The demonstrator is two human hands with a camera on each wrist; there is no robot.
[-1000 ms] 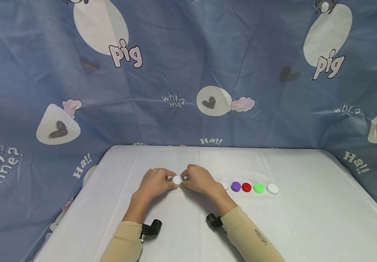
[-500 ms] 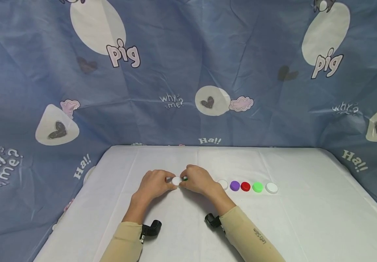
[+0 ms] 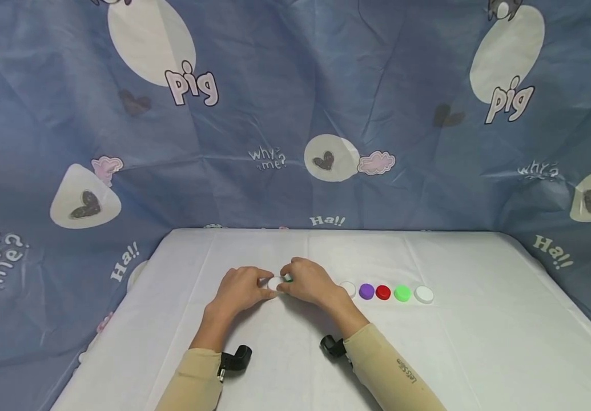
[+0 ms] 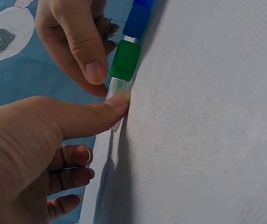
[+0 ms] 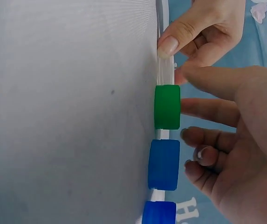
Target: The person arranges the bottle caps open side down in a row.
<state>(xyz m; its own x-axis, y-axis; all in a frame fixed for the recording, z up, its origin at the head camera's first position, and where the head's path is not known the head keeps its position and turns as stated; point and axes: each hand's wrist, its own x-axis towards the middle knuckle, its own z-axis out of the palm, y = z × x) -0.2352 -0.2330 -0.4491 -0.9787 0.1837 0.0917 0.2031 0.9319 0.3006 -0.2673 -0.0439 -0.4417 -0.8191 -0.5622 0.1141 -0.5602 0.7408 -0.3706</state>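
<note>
A round white cap [image 3: 274, 284] lies on the white table, left of the middle in the head view. My left hand [image 3: 241, 289] pinches it from the left; the left wrist view shows the thumb on its near side. My right hand [image 3: 309, 281] hovers beside it, thumb over its right edge in the head view, with nothing visibly gripped. In the right wrist view, that hand's fingers are loosely bent. A green cap [image 5: 167, 107] stands next to the white one, followed by a blue cap [image 5: 164, 164] and a darker blue cap [image 5: 159, 213].
The row continues rightward with a white cap [image 3: 348, 289], a purple cap [image 3: 366, 291], a red cap [image 3: 383, 292], a bright green cap [image 3: 402, 293] and another white cap [image 3: 424, 294]. Behind the white table [image 3: 480, 348] hangs a blue printed cloth [image 3: 254, 108].
My right hand's thumb and fingertips have moved slightly left, over the right edge of the white cap. My left hand stays at the cap. The head view has shifted a little.
</note>
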